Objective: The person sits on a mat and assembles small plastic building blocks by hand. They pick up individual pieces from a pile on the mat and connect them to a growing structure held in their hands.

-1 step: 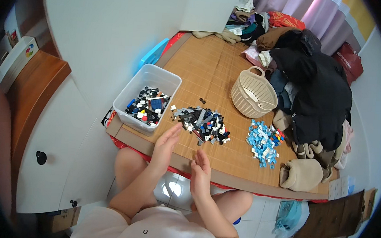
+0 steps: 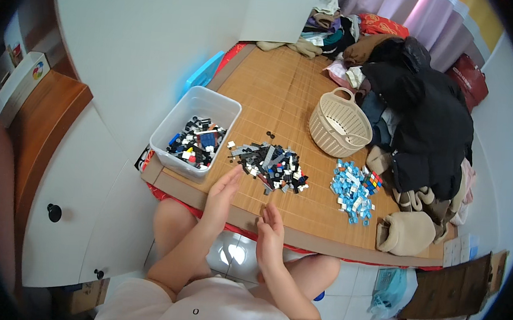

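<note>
My left hand (image 2: 223, 194) hovers at the front edge of the mat-covered surface, fingers stretched out and nothing in it. Facing it, my right hand (image 2: 270, 232) is also empty, its fingers extended upward. Just beyond both hands lies a loose pile of black, grey and white building bricks (image 2: 273, 166). To the left, a clear plastic bin (image 2: 227, 107) holds more mixed bricks (image 2: 198, 144). Off to the right is a separate heap of light blue and white pieces (image 2: 352, 190), with a colourful puzzle cube (image 2: 373, 181) at its side.
A beige woven-look basket (image 2: 340, 127) stands behind the blue heap. Dark clothes (image 2: 419, 124) are piled along the right, with a beige folded cloth item (image 2: 406, 233) near the front edge. A blue lid (image 2: 203, 73) leans by the white cabinet (image 2: 151, 45).
The whole view has shifted very slightly. Both hands keep the same pose, and the bricks appear unmoved.
</note>
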Demonstrator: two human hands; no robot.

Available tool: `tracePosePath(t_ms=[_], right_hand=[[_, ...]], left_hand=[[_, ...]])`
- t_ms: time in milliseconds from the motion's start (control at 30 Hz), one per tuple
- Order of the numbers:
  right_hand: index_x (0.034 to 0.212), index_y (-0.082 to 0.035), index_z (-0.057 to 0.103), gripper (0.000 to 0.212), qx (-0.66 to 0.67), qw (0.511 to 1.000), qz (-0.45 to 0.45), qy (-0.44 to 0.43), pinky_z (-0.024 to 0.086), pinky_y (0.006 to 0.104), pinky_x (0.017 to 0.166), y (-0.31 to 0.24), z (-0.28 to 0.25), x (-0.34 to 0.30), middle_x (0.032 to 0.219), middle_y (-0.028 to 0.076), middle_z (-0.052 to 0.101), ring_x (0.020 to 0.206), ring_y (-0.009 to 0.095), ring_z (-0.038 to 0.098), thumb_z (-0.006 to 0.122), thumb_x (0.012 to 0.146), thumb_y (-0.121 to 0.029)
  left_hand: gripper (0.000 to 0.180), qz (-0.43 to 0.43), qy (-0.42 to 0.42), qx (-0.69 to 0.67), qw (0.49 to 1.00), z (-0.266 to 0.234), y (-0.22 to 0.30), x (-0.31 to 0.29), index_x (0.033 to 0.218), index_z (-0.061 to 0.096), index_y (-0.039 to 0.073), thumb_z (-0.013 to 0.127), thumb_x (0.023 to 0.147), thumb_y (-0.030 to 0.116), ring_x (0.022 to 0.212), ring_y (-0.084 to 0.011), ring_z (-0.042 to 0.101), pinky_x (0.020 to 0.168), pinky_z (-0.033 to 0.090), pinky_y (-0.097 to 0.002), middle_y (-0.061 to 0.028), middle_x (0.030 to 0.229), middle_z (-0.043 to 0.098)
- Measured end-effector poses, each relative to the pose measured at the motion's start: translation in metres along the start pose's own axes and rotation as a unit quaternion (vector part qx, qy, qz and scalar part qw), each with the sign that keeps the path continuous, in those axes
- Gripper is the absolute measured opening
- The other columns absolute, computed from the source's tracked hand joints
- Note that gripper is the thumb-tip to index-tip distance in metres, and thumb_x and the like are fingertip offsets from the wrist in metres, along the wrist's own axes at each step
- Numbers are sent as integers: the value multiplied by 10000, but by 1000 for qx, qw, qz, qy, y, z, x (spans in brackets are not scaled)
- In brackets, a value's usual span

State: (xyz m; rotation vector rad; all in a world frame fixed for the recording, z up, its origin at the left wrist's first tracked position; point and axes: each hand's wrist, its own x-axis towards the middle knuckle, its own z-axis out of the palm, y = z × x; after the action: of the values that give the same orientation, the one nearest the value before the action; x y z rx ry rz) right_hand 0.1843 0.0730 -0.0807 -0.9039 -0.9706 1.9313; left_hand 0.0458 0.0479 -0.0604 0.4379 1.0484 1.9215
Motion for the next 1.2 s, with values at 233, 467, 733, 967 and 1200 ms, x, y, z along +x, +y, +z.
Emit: tracePosePath(t_ms=[233,467,733,967,1200], right_hand=[[1383,19,175,653,20,999,31,-2,213,292,1054,5,-15,-2,1440,125,199,1340,225,184,433,784,55],[1387,31,150,677,7,1000,19,11,174,321,1073,-7,-2,20,1452,171,155,1357,254,135,436,774,32],[1381,38,169,674,-14,1000,-17,9,197,314,1058,-4,-2,45,1432,167,214,1343,249,181,423,757,44],[1379,29,175,659,-1,1000,-19,1,289,279,994,12,-8,60,1372,151,312,1257,215,323,412,765,45],[1369,20,215,650,-3,999,5,-39,328,269,957,5,-12,60,1309,141,385,1184,197,402,407,749,61]], left_hand=[[464,-54,8,44,998,-4,-37,15,1320,341,-40,387,865,36,1323,-211,248,1068,202,-315,-166,1383,324],[469,-72,-2,80,994,3,-52,28,1320,347,-33,394,860,41,1295,-206,304,1046,242,-300,-131,1369,361],[407,-26,-71,218,973,9,-67,41,1261,447,-23,421,860,45,1093,-119,466,916,359,-240,-88,1262,481],[399,4,-105,330,938,6,-82,40,1259,441,-27,385,868,32,943,-125,533,791,423,-229,-120,1129,549],[437,-60,-76,223,970,15,-77,31,1279,404,-38,374,844,-12,1013,-123,473,840,374,-229,-115,1187,503]])
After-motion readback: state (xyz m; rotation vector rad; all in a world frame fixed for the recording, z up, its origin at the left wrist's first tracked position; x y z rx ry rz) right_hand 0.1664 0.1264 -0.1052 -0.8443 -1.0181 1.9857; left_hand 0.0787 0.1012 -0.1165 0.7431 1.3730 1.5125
